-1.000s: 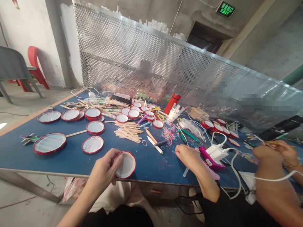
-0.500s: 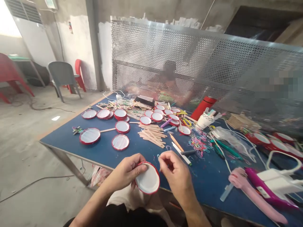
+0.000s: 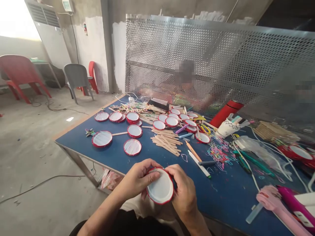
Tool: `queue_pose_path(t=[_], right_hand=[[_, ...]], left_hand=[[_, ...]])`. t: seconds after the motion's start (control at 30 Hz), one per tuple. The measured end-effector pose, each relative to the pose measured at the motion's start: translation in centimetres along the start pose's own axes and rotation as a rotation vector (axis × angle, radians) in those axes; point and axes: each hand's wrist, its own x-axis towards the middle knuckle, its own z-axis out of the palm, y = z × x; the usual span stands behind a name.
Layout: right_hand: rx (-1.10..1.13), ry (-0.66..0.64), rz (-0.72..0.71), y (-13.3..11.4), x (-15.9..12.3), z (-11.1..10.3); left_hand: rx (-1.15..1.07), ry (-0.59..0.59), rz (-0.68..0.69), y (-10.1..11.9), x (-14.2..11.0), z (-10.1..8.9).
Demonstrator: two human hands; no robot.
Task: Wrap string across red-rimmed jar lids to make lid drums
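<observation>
**A:** And we're live at the blue counter (image 3: pixel 228 200)! Both hands are together, clamped on 1 red-rimmed white disc (image 3: pixel 160 189). The left hand (image 3: pixel 139 179) grips its left side, and the right hand (image 3: pixel 183 190) closes on its right side.

**B:** Where's that disc sitting?

**A:** It's off the surface, held tilted right at the counter's near edge, with its white face turned up toward the camera. The fingers (image 3: pixel 157 172) of the left hand reach across the upper rim, almost meeting the right hand.

**B:** What's closest to the action?

**A:** Just ahead lies a heap of wooden craft sticks (image 3: pixel 166 145), and a white marker (image 3: pixel 199 163) sits to the right of it, beside an orange pencil (image 3: pixel 193 150). Further right, a scatter of colorful rubber bands (image 3: pixel 219 152) spreads across the blue.

**B:** More discs out there?

**A:** Plenty! To the left, a far row of 3 spots holds red-rimmed discs (image 3: pixel 115 116), and 3 more discs (image 3: pixel 132 147) lie nearer. A stick (image 3: pixel 119 133) runs between 2 of those nearer ones.

**B:** And past the counter?

**A:** A red flask (image 3: pixel 226 113) stands beside a white cup of pens (image 3: pixel 227 127), and a person (image 3: pixel 184 88) shows through the perforated metal screen (image 3: pixel 197 49).
</observation>
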Motion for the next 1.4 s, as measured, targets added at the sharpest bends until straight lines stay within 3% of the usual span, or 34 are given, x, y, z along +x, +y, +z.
queue_pose_path(t=[0.3, 0.4, 0.67, 0.93, 1.13, 1.27, 1.4], right_hand=[[0.070, 0.013, 0.150, 0.4, -0.2, 0.1], [0.044, 0.046, 0.135, 0.3, -0.2, 0.2], [0.071, 0.030, -0.014, 0.2, -0.4, 0.4], [0.325, 0.048, 0.398, -0.4, 0.3, 0.4], [0.816, 0.124, 0.798, -0.7, 0.5, 1.2], [0.910, 0.074, 0.836, -0.6, 0.7, 0.7], [0.630, 0.058, 0.683, -0.9, 0.5, -0.8]], left_hand=[[-0.116, -0.092, 0.008, 0.0, 0.3, -0.3], [-0.116, -0.156, -0.002, 0.2, 0.3, -0.4], [0.007, -0.039, -0.025, 0.6, 0.2, -0.3], [0.040, -0.124, -0.043, 0.6, 0.1, -0.6], [0.162, -0.165, -0.040, 0.8, 0.3, -0.7], [0.144, -0.178, -0.052, 0.8, 0.3, -0.7], [0.030, -0.133, -0.030, 0.3, 0.5, -0.4]])
